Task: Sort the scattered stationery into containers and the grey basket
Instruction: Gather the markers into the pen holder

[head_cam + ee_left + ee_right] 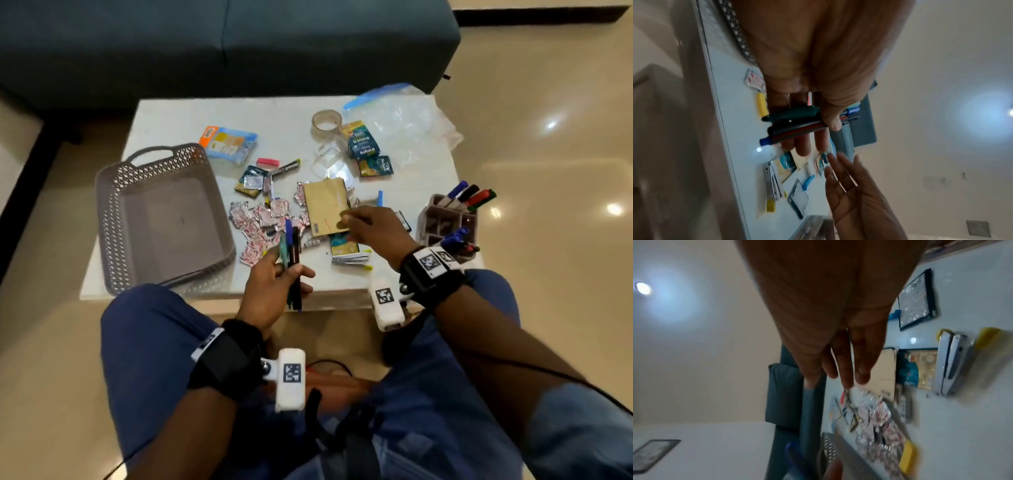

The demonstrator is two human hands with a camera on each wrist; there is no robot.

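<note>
The left hand (274, 284) grips a bundle of pens (292, 253) at frame centre; the right hand (373, 228), fingers straight and holding nothing, hovers over the brown envelope (325, 202). The grey basket (113, 212) sits at left.

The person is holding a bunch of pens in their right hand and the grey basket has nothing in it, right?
Not quite: the bunch of pens is in the left hand, not the right, as the head view shows. The grey basket does have nothing in it.

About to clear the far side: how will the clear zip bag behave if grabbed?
The clear zip bag looks crumpled and thin, so probably floppy and very light. Its glossy film may slip, so pinch near the blue zip strip, which is likely stiffer.
</note>
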